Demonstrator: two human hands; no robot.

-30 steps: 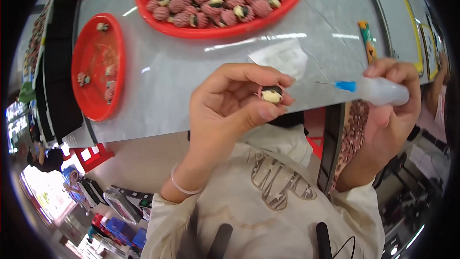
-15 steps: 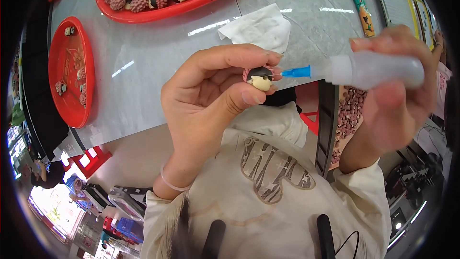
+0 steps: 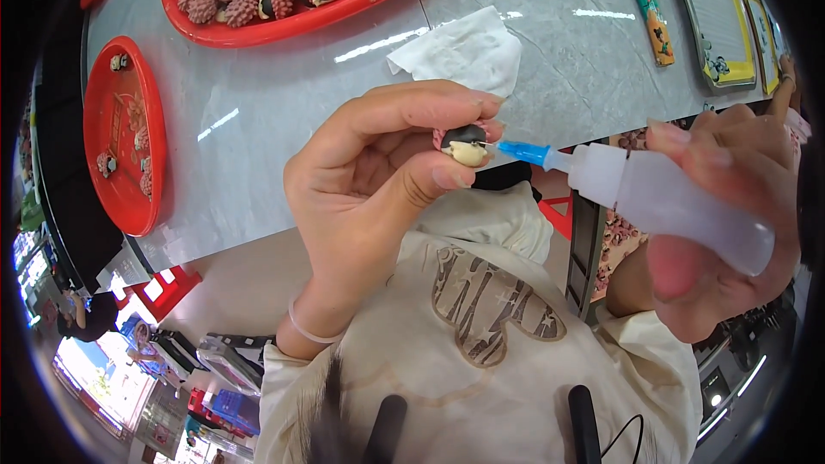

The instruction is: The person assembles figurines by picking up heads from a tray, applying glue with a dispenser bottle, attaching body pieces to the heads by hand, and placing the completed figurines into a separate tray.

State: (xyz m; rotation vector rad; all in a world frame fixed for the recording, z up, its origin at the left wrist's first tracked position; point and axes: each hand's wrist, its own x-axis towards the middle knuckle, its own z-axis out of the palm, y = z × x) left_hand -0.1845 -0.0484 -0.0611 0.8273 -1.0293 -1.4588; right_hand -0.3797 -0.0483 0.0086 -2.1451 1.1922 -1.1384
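Observation:
Between the thumb and fingers of my left hand [image 3: 361, 167] is a small figurine [image 3: 465, 146], black and cream in front with a pink textured back. My right hand [image 3: 722, 198] grips a translucent squeeze bottle [image 3: 662, 198] fitted with a blue needle tip [image 3: 524, 153]. The thin needle points left, its end at or very close to the figurine's front; contact is too fine to tell. A white cloth [image 3: 464, 53] lies on the table just beyond my left hand.
A large red tray [image 3: 258, 34] of similar pink figurines stands at the far left-centre of the grey table [image 3: 249, 163]. Left of my hand, a smaller red tray [image 3: 120, 137] holds a few more. An orange and green tube-shaped packet [image 3: 650, 19] lies far right, near a yellow-edged tray [image 3: 730, 77].
My right hand has swung lower and tilted the bottle, so its base drops down to the right. The needle tip has shifted slightly left and down. My left hand barely moves.

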